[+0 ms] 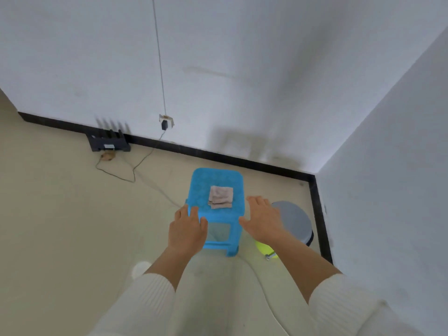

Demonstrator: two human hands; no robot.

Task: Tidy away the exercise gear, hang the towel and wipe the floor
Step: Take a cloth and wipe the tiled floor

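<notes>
My left hand [188, 229] and right hand [263, 220] are spread, empty, maybe touching the stool [215, 177]; tilting it would drop the towel [221, 197].

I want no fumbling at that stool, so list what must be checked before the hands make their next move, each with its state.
1. Folded pinkish-grey cloth lies flat on the blue plastic stool, nothing on top of it: ok.
2. Left hand is empty, fingers straight at the stool's near left edge: ok.
3. Right hand is empty and open beside the right edge: ok.
4. Left hand already touches the stool: cannot tell.
5. Room to the stool's right: not ok, the grey round bin stands close.
6. Thin dark cable on the floor is clear of the feet: cannot tell.
</notes>
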